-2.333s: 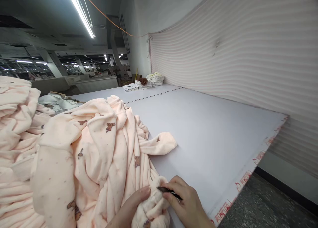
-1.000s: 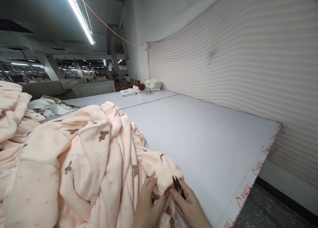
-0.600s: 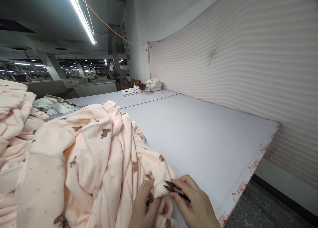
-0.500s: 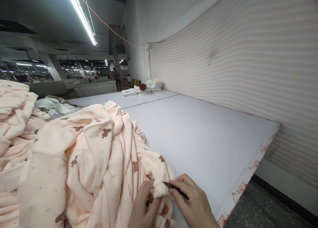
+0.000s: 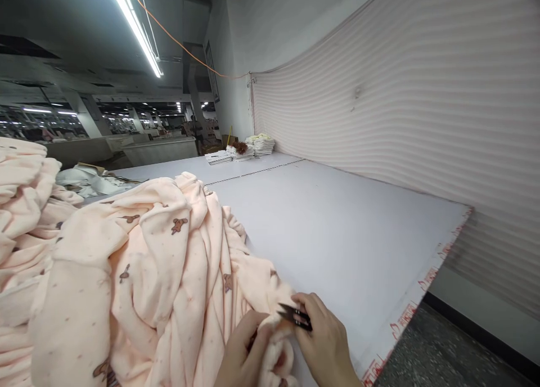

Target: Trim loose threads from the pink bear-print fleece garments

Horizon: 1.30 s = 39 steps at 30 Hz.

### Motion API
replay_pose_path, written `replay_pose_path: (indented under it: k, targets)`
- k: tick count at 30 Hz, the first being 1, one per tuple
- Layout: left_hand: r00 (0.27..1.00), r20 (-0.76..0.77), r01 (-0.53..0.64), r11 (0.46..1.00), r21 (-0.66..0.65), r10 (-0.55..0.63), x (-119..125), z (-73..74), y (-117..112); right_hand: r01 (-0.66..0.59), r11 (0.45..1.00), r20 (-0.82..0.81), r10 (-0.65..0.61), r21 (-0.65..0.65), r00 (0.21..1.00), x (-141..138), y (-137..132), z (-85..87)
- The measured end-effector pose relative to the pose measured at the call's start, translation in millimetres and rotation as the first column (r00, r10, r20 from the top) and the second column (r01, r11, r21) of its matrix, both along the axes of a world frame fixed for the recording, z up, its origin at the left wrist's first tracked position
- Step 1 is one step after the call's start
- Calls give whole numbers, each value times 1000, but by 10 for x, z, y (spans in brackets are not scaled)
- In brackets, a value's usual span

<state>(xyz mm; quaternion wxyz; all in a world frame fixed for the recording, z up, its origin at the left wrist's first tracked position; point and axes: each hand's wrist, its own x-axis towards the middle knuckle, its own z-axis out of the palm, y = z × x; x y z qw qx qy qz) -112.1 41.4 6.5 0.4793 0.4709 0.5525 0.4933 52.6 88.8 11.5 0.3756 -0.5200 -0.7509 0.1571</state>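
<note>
A peach fleece garment printed with small brown bears lies heaped on the white table. My left hand pinches a fold of the garment's edge at the bottom of the view. My right hand is closed round small black thread snips, whose blades point left and touch the fabric edge just beside my left fingers.
More peach fleece pieces are stacked at the left. Folded stacks sit at the table's far end. A striped fabric wall runs along the right. The table's printed edge drops to a dark floor.
The snips swung from pointing up to pointing left at the fabric edge and have closed and reopened there. My left hand shifted its pinch slightly; the cuff was gathered toward me.
</note>
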Motion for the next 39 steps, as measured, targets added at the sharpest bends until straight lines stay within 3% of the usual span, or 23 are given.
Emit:
replay_pose_path:
  k: [2, 4, 8, 10, 15, 20, 27, 31, 35, 39]
  targets:
    - [969, 215, 143, 985, -92, -121, -31, 60, 36, 57, 998, -38, -57, -12, 998, -19, 73, 0]
    - [923, 367, 180, 973, -144, -117, -72, 106, 62, 32, 996, -68, -37, -80, 997, -15, 110, 52]
    - [850, 524, 185, 962, -200, -55, -141, 101, 61, -229, 951, -159, 199, -208, 967, 70, 12, 221]
    - [823, 566, 191, 962, -196, -48, -168, 65, 54, -300, 927, -179, 264, -224, 948, 119, -81, 278]
    - [766, 639, 248, 949, -197, -68, -242, -38, 59, -283, 926, -149, 252, -250, 956, 88, -197, 278]
    - [727, 677, 287, 946, -148, -114, -260, -62, -11, -326, 909, -248, 263, -259, 932, -36, -200, 256]
    - [733, 673, 289, 940, -179, -97, -239, 111, -224, -291, 920, -212, 240, -263, 948, -6, -429, 374]
    - [729, 681, 294, 931, -214, -74, -287, 236, -371, -273, 930, -322, 188, -245, 928, -73, -564, 383]
    - [726, 684, 293, 933, -210, -74, -339, 317, -522, -236, 946, -462, 111, -222, 880, -293, -690, 309]
    - [768, 638, 277, 930, -241, -63, -522, 376, -690, -237, 951, -549, 91, -200, 831, -602, -891, 228]
